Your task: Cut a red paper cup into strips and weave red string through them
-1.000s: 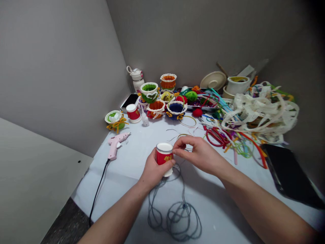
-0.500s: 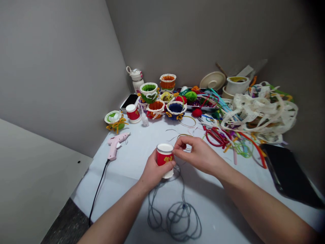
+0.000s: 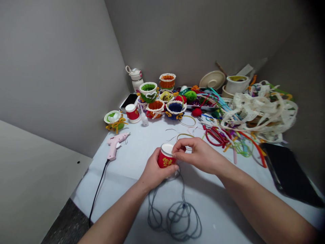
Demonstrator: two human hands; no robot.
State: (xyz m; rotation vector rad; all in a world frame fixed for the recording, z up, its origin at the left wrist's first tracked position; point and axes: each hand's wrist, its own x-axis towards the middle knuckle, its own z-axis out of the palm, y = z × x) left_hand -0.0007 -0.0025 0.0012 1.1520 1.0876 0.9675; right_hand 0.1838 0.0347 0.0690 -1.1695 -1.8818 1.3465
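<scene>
My left hand (image 3: 154,171) is wrapped round a red paper cup (image 3: 165,160) with gold lettering, held upside down with its white base up and tilted a little. A thin grey line runs along the edge of that base. Fingertips of my right hand (image 3: 189,152) are pinched at the right side of this edge, apparently on the grey yarn; the exact grip is too small to see. Loose loops of grey yarn (image 3: 184,220) lie on the table below the cup, and strands lead up behind it.
A pink glue gun (image 3: 116,145) with a black cord lies left. Behind are a second red cup (image 3: 132,113), a small glue bottle (image 3: 144,118) and several yarn-covered cups (image 3: 175,110). Red scissors (image 3: 215,135), lace (image 3: 261,112) and a black tablet-like object (image 3: 291,173) are at right.
My left hand has turned and tilted the cup slightly to the right, so its gold lettering faces me more. My right hand stays pinched at the edge.
</scene>
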